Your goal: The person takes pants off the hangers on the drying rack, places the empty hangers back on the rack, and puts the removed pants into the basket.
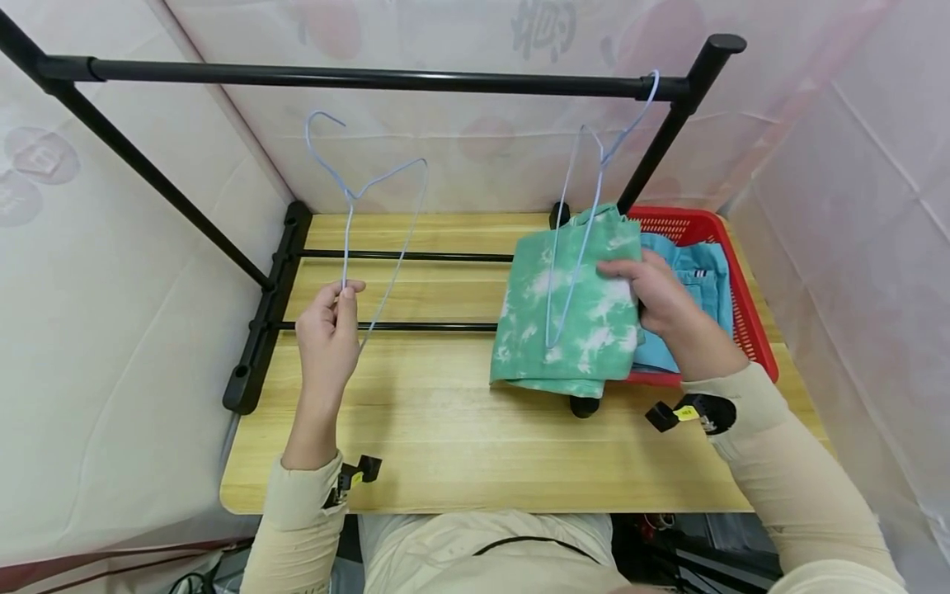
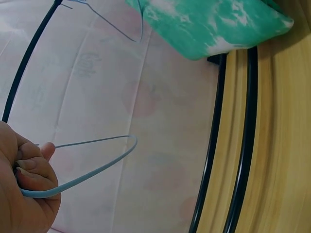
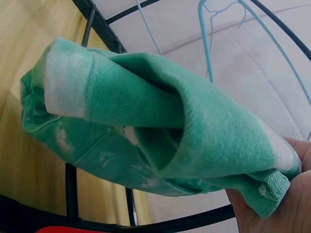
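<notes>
Cream sleeves frame the near edge of the wooden table [image 1: 445, 445], w/ a small black clip-on device at each wrist. Left hand [image 1: 329, 330] is raised above the table's left half, fingers curled & pinching the lower wire of a pale blue wire hanger [image 1: 371, 219]; the hanger stands upright from the grip, hook at top, free of the rail. Left wrist view confirms: thumb & fingers closed around the thin blue wire, loop sticking out beyond them. Right hand [image 1: 656, 297] is over the table's right half, gripping a folded green tie-dye garment [image 1: 567, 318], thumb on top, fingers tucked under its right edge; right wrist view shows the cloth bunched in the hand & lifted, folds hanging loose. The garment's left part hangs over the tabletop, right part overlaps the rim of a red basket [image 1: 745, 289] at the table's right end. Inside the basket, under the hand, lies blue clothing [image 1: 698, 280]. A second blue hanger [image 1: 594, 214] hangs in front of the garment, hooked on the black rail [image 1: 371, 78] that spans the table's far side. Two low black bars cross the table mid-depth. Pale printed fabric walls behind & at the sides.
</notes>
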The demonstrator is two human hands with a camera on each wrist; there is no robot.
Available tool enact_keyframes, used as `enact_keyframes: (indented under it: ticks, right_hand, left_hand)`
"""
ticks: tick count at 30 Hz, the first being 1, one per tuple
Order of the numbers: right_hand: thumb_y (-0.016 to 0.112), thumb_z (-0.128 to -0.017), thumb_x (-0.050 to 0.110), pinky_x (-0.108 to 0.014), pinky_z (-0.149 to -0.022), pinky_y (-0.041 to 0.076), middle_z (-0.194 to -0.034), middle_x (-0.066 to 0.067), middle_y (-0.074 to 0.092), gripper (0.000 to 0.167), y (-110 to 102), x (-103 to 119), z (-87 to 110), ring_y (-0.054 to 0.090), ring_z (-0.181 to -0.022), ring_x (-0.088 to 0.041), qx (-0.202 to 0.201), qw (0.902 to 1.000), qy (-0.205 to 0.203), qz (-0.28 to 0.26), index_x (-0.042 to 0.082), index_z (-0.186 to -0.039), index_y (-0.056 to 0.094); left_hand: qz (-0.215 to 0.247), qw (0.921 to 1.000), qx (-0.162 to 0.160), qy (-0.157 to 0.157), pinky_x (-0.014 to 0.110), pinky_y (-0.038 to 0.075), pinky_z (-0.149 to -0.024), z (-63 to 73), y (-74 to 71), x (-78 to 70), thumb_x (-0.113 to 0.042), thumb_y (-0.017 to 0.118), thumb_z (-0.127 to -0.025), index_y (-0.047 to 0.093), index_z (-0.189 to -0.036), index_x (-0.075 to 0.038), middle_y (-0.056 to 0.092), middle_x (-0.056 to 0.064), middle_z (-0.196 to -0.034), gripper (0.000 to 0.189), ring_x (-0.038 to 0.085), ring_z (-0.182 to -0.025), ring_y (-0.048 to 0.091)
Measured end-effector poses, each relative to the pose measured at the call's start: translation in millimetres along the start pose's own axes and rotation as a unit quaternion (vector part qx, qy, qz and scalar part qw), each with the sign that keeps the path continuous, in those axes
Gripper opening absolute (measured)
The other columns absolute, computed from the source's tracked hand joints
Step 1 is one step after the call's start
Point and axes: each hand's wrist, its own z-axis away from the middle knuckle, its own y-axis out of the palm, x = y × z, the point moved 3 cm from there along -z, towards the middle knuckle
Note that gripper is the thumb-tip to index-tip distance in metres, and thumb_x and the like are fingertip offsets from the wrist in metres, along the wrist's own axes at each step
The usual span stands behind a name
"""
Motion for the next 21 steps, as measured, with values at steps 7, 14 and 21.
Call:
enact_keyframes:
  ticks: [7,14,21]
  right_hand:
    - [0.063,-0.099,0.021,-0.032,-0.077,0.06,-0.109,0.005,0.067,0.038,-1.1,13.9,12.6,0.07,-0.093,-0.012,0.001,0.9989,-0.018,0.042,0.015,-0.132,0.045]
    - [0.065,-0.097,0.022,-0.029,-0.076,0.059,-0.111,0.005,0.064,0.041,-7.8,21.2,23.1,0.069,-0.092,-0.01,-0.01,0.9972,-0.041,0.061,0.019,-0.133,0.046]
    - [0.064,-0.097,0.017,-0.029,-0.074,0.059,-0.108,0.003,0.066,0.036,-18.3,27.1,31.6,0.07,-0.089,-0.012,-0.002,0.9953,-0.071,0.067,0.015,-0.131,0.05]
  left_hand:
    - [0.004,1.0,0.007,-0.002,0.02,0.018,-0.038,-0.5,-0.3,-1.6,-0.004,0.047,-0.104,0.066,-0.107,0.013,0.033,-0.001,-0.051,0.026,-0.001,-0.039,0.025]
    - [0.002,0.9999,0.009,0.007,0.02,0.018,-0.038,-1.4,-0.4,-3.5,-0.003,0.047,-0.104,0.066,-0.108,0.014,0.033,-0.002,-0.05,0.026,-0.001,-0.038,0.025]
    - [0.002,0.9999,0.01,0.014,0.02,0.018,-0.038,-2.3,0.3,-6.1,-0.003,0.047,-0.104,0.066,-0.107,0.015,0.033,-0.002,-0.05,0.026,-0.001,-0.038,0.025]
